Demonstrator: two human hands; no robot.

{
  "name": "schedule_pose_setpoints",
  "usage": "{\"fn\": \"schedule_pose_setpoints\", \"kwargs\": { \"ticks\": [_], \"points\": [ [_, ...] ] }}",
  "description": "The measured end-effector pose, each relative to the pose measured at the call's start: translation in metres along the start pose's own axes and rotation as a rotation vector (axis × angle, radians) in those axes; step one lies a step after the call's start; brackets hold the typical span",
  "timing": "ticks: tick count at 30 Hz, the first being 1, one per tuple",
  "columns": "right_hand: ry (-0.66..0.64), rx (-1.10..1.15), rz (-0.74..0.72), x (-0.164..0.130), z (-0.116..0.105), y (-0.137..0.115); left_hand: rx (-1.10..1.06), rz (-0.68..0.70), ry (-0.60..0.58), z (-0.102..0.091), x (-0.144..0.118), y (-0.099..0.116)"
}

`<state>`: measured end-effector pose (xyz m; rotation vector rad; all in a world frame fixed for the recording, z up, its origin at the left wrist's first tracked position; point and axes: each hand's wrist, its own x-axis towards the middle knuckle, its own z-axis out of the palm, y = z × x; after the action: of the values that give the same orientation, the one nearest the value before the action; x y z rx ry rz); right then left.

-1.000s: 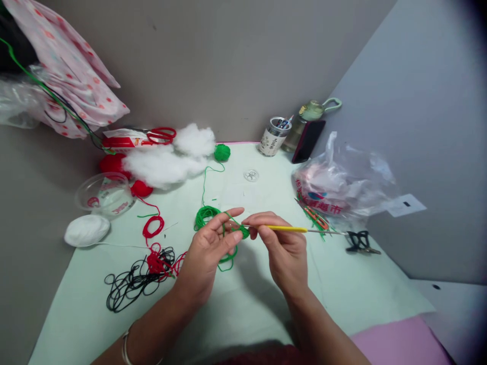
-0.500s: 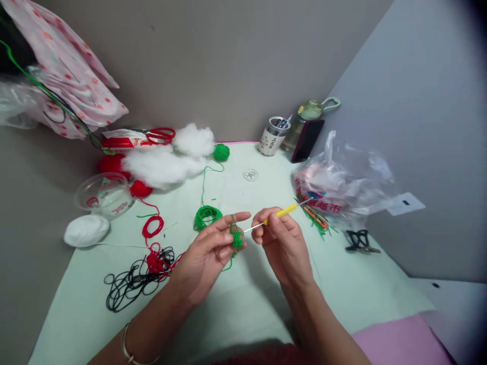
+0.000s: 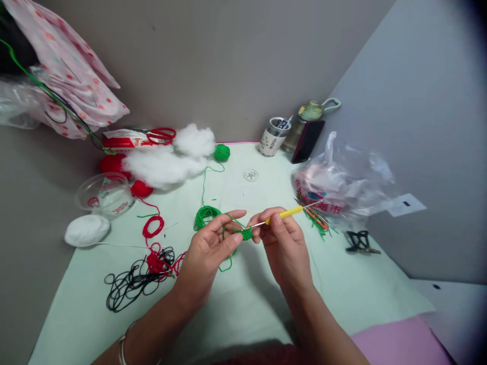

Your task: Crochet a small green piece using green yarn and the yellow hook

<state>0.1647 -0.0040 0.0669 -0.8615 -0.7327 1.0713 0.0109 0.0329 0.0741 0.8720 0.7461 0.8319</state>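
A small green crochet piece (image 3: 247, 233) is pinched between the thumb and fingers of my left hand (image 3: 213, 243), with green yarn running over the raised index finger. My right hand (image 3: 283, 241) grips a crochet hook (image 3: 284, 215) by its yellow handle; its metal tip meets the top of the green piece. Whether a loop sits on the tip is too small to tell. Just behind my left hand lies a loose coil of green yarn (image 3: 205, 217), whose strand leads back to a green ball (image 3: 221, 152).
To the left are black cord (image 3: 127, 286), a white yarn ball (image 3: 87, 230), a clear plastic bowl (image 3: 104, 195), white stuffing (image 3: 163, 167) and red scissors (image 3: 162, 135). On the right stand a pen can (image 3: 272, 139), a phone (image 3: 309, 142), a plastic bag (image 3: 338, 177) and a black hair clip (image 3: 361, 242).
The green piece has shifted right and turned flatter in my left hand, whose thumb now stretches further across. The hook has moved slightly right, its tip still at the piece.
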Motion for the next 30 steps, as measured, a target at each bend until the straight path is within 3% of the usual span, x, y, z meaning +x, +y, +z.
{"fn": "schedule_pose_setpoints", "kwargs": {
  "ticks": [3, 6, 11, 14, 16, 18, 21, 23, 27, 30],
  "points": [
    [-0.018, -0.08, -0.06, -0.002, -0.002, -0.001, 0.014, 0.004, 0.023, -0.001, 0.0, 0.001],
    [-0.03, -0.296, -0.202, -0.008, -0.003, -0.003, 0.052, 0.016, 0.038, -0.001, 0.001, 0.002],
    [-0.182, -0.872, -0.676, -0.017, -0.003, -0.001, 0.118, 0.076, 0.124, 0.001, 0.0, -0.001],
    [-0.191, -1.144, -0.884, -0.02, -0.002, 0.003, -0.016, -0.013, 0.103, 0.003, 0.001, -0.003],
    [-0.138, -1.11, -0.852, -0.02, -0.003, 0.004, -0.165, -0.138, 0.026, 0.003, 0.002, -0.001],
    [-0.066, -0.875, -0.696, -0.017, -0.003, 0.004, -0.275, -0.224, -0.021, 0.002, 0.003, 0.002],
    [-0.001, -0.467, -0.406, -0.01, -0.002, 0.002, -0.287, -0.213, -0.013, 0.001, 0.005, 0.005],
    [-0.028, -0.376, -0.318, -0.006, 0.0, 0.002, -0.214, -0.177, -0.013, 0.0, 0.005, 0.003],
    [-0.053, -0.493, -0.378, -0.009, 0.004, 0.005, -0.076, -0.065, 0.034, 0.001, 0.004, -0.003],
    [-0.071, -0.729, -0.498, -0.016, 0.004, 0.009, -0.111, -0.05, 0.084, 0.003, 0.005, -0.005]
  ]
}}
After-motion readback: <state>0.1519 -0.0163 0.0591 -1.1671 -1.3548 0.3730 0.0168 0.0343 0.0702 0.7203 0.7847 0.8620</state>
